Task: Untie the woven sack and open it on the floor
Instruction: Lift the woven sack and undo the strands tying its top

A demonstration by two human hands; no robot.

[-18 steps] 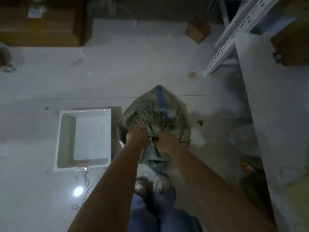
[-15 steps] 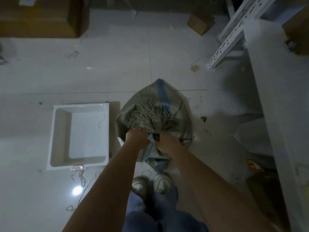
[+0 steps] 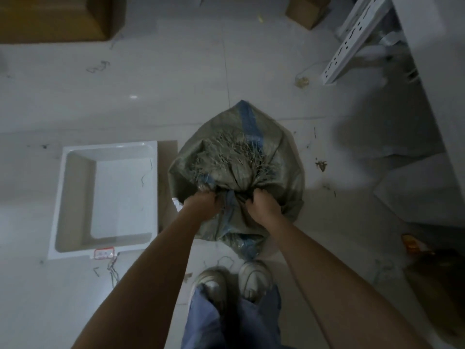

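Note:
A grey-green woven sack [image 3: 286, 172] with a blue stripe stands on the tiled floor just ahead of my shoes. Its mouth is bunched, and frayed loose threads [image 3: 226, 157] spread over the top. My left hand [image 3: 202, 204] grips the near left edge of the mouth. My right hand [image 3: 263, 206] grips the near right edge, a little apart from the left. Both fists are closed on the fabric. Whether a tie is still on the sack is hidden by the folds.
A white rectangular tray [image 3: 75, 197] lies on the floor left of the sack, with a red label at its near edge. Cardboard boxes [image 3: 57, 18] sit at the far left and far middle. A white perforated metal rack [image 3: 357, 39] and shelf fill the right side.
My two hands have drawn slightly apart along the sack's near edge, and the bunched mouth has spread a little wider. The view has tilted slightly.

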